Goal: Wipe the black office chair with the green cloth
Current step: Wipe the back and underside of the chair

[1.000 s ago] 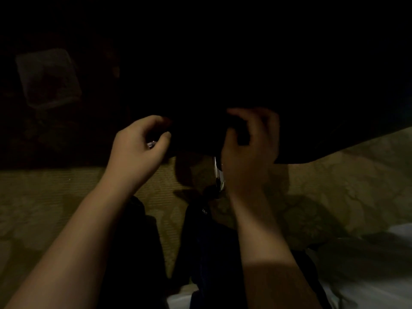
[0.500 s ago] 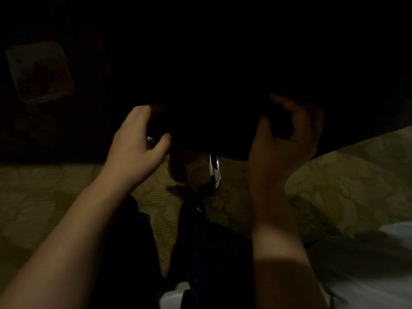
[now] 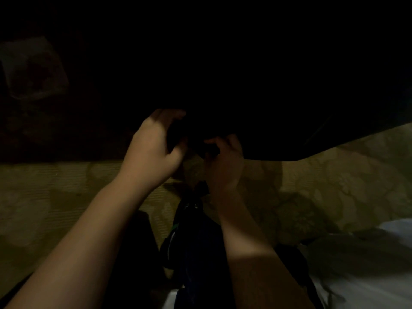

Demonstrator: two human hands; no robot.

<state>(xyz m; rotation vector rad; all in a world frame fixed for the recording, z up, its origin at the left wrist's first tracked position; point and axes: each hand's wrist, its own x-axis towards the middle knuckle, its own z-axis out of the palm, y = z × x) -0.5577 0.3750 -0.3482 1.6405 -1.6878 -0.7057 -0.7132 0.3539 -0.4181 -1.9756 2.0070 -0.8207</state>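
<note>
1. The left grip (image 3: 153,148) curls its fingers and thumb round a dark part at the lower edge of the black office chair (image 3: 267,85).
2. Just to its right, the right grip (image 3: 225,161) has its fingers bent in against the same edge. Whether it holds anything is lost in the dark, and the green cloth cannot be made out.
3. The chair spreads above and beyond both grips.
4. Beneath them lies a patterned yellowish floor (image 3: 334,197), with dark clothing (image 3: 200,253) between the forearms.
</note>
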